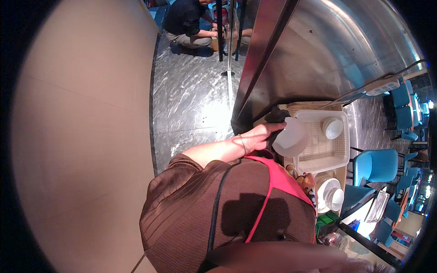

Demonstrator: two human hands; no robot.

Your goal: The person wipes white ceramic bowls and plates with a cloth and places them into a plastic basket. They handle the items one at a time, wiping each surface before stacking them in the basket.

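My left hand (261, 135) reaches across from the left, a thin band at its wrist. It grips a round, whitish, translucent dish (291, 137) at the near edge, with a finger along the rim. Dark material (277, 115), perhaps cloth, lies against the dish and fingers. The dish overlaps the left side of a white plastic basket (345, 146) with a perforated bottom. Inside the basket, at its right, is a small stack of white bowls (333, 128). My right hand is not visible; patterned cloth (307, 184) shows beside my pink apron strap.
More white bowls (334, 199) and a green box (326, 221) stand below the basket. A metal panel (321, 51) rises above it. Blue chairs (375, 165) are at right. Beyond the marble-patterned floor (191, 102), another person (189, 27) crouches near a glass edge. A beige surface fills the left.
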